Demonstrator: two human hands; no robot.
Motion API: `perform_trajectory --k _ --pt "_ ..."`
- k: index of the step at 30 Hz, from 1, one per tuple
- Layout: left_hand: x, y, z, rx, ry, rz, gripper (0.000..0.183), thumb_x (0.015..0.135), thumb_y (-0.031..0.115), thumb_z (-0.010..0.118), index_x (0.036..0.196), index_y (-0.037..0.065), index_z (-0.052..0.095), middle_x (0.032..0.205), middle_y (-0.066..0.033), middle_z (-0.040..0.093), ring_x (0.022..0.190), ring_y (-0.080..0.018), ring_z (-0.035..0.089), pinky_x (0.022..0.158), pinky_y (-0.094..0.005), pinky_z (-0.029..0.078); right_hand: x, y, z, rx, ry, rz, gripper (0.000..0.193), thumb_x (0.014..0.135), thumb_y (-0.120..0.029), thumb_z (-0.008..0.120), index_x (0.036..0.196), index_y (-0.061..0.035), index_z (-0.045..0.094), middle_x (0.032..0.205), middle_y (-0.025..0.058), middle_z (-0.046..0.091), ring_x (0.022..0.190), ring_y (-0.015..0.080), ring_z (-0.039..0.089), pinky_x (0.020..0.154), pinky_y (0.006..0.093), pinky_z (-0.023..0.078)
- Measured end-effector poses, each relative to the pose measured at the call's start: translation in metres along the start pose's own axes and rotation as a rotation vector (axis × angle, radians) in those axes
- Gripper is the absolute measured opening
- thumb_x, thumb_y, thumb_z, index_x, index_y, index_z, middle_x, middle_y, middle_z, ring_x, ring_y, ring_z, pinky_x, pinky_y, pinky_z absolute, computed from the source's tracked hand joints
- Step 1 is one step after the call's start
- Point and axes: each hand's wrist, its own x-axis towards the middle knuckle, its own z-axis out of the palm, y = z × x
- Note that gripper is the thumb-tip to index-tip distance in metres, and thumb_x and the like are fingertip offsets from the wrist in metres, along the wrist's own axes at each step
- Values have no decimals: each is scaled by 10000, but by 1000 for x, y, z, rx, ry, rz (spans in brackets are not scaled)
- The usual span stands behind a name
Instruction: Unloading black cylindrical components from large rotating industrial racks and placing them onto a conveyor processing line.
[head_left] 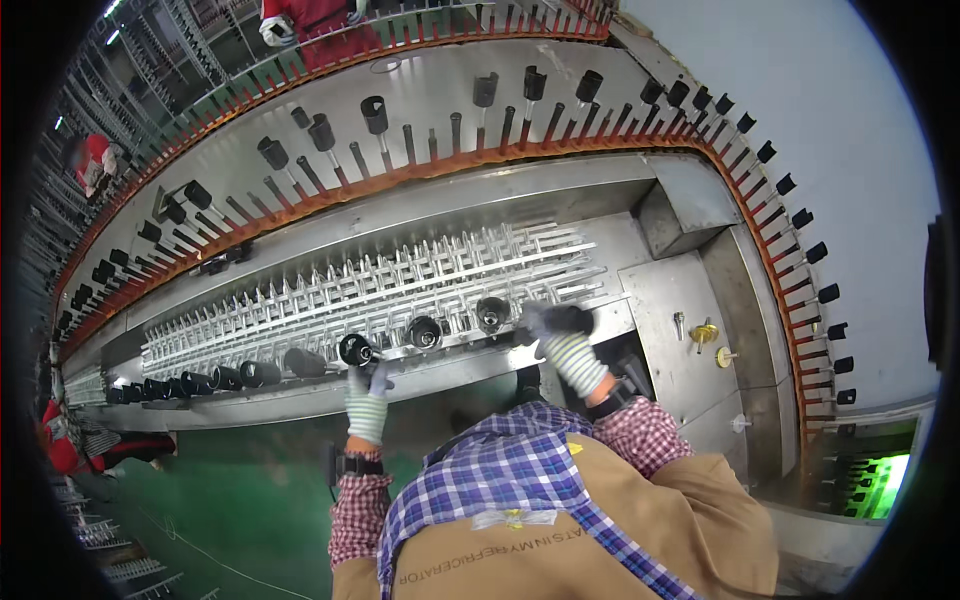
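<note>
My left hand [368,388], in a striped glove with grey fingers, is at the near edge of the metal trough. Its fingers are closed on the rim of a black cylindrical cup [355,349] whose open end faces up. Farther right, my gloved right hand [556,335] is smeared by motion; it appears closed around a dark cylindrical cup [577,319]. Between my hands, a black cup [424,332] and another black cup [492,314] sit on the rack of metal bars [400,285]. Both show their hollow insides.
Several black cups [228,377] line the trough's near edge at left. Brass-coloured round parts [704,334] lie on the metal surface at right. A curved orange rail [480,160] carries upright pins and black cups beyond the trough. People in red [315,30] stand across the line.
</note>
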Motion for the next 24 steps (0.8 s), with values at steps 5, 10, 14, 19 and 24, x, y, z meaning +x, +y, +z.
perform_trajectory --k 5,10,14,19,24 --pt "3 -48 -70 -346 64 -149 286 828 215 497 1041 26 477 843 -103 571 492 -100 496 457 -207 418 9 -43 -7 -304 97 783 481 747 -490 525 644 -27 601 470 53 552 404 142 522 399 259 409" --pt "17 -71 -116 -473 135 -221 269 820 227 494 1025 54 478 866 -108 569 502 -122 496 480 -243 433 -6 -59 18 -333 234 608 371 778 -374 537 790 -4 554 524 83 565 407 141 520 387 255 405" --pt "39 -99 -166 -787 378 -446 433 786 387 497 1096 89 448 1015 -86 528 875 -198 509 724 -357 431 -30 -118 34 -619 269 644 454 747 -383 568 1015 -21 514 644 126 580 538 204 558 511 311 431" --pt "86 -92 -224 -1337 533 -493 550 805 538 301 1142 123 427 1198 -45 415 1093 -246 384 893 -450 321 -11 -98 103 -549 146 474 564 740 -410 573 1125 -19 441 811 176 580 715 276 563 642 336 456" --pt "107 -134 -250 -1144 334 -113 601 769 585 317 1180 154 398 1201 -51 414 1101 -216 362 913 -453 275 -13 -34 124 -751 275 170 341 763 -264 561 975 -7 489 726 114 556 620 250 510 549 344 423"
